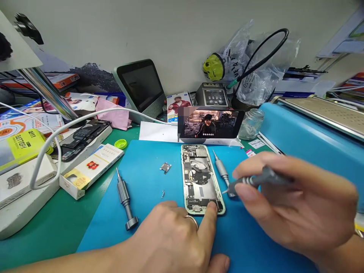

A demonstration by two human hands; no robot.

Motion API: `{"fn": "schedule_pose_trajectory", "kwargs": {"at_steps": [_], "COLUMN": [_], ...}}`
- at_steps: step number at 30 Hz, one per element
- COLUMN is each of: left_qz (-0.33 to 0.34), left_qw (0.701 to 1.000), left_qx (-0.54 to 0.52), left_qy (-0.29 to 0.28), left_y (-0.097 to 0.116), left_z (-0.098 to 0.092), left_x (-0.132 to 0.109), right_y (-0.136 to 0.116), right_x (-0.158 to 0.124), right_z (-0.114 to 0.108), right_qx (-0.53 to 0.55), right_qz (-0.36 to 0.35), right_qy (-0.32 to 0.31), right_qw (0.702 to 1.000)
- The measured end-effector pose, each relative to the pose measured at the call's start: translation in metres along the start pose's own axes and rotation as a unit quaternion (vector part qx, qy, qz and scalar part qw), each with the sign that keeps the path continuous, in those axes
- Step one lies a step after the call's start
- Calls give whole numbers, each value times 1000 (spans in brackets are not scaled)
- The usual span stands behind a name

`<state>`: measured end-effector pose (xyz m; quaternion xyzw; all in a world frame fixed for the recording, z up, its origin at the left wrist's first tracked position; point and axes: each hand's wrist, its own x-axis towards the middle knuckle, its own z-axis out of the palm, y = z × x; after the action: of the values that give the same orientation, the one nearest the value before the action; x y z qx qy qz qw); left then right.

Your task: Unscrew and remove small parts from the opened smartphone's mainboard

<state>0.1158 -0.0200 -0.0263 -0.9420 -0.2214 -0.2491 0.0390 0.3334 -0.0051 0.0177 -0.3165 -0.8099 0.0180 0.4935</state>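
Observation:
An opened phone housing (202, 178) with its inner parts bare lies on the blue mat (108, 216). My left hand (182, 235) rests below it, a ring on one finger, the index finger stretched out and touching the phone's bottom end; nothing is held in it. To the right of the phone, my right hand (295, 201) grips a dark grey screwdriver (250, 182) between thumb and fingers, its tip pointing left near the phone's edge. A second screwdriver (221, 168) lies close by, partly hidden. Another screwdriver (123, 199), a small metal-shielded part (165, 167) and a tiny piece (163, 193) lie left.
Behind the phone, a propped-up smartphone (212, 124) plays a video. A glass jar (251, 124) and a blue machine (307, 132) stand right. At left are a cigarette box (92, 168), another opened phone (82, 138) and a white cable (113, 110). A smart display (140, 89) stands at the back.

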Motion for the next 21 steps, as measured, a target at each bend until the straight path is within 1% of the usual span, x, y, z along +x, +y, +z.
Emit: {"fn": "schedule_pose_trajectory", "kwargs": {"at_steps": [2, 4, 5, 6, 8, 9, 12, 14, 16, 18, 20, 21], "left_qz": [-8, -7, -2, 10, 38, 69, 126, 136, 133, 130, 126, 119], "left_qw": [1000, 999, 999, 998, 996, 994, 989, 988, 989, 989, 989, 990], "left_qx": [-13, -27, -34, -46, -64, -82, -79, -69, -59, -54, -51, -49], "left_qy": [-6, -18, -26, -33, -40, -24, -14, -19, -34, -44, -52, -55], "left_y": [1, 2, 2, 2, 3, 2, 0, -5, -9, -10, -6, -1], "left_z": [-3, -7, -10, -13, -16, -16, -7, 2, 8, 9, 0, -7], "left_x": [-1, -2, -2, -2, -2, -2, -2, -2, -1, -4, -16, -27], "right_y": [3, 11, 16, 22, 31, 35, 41, 42, 41, 35, 19, 6], "right_x": [1, 1, 1, 0, -2, -3, -4, -2, 2, 5, 4, 1], "right_z": [3, 7, 9, 10, 13, 13, 16, 18, 20, 19, 9, 0], "right_qx": [2, 20, 33, 33, 22, 13, -16, -28, -38, -42, -41, -39], "right_qz": [46, 97, 128, 141, 145, 144, 140, 139, 149, 157, 167, 174], "right_qy": [69, 103, 104, 103, 106, 108, 90, 79, 77, 73, 63, 57], "right_qw": [997, 990, 986, 984, 984, 984, 986, 987, 985, 984, 983, 982]}}
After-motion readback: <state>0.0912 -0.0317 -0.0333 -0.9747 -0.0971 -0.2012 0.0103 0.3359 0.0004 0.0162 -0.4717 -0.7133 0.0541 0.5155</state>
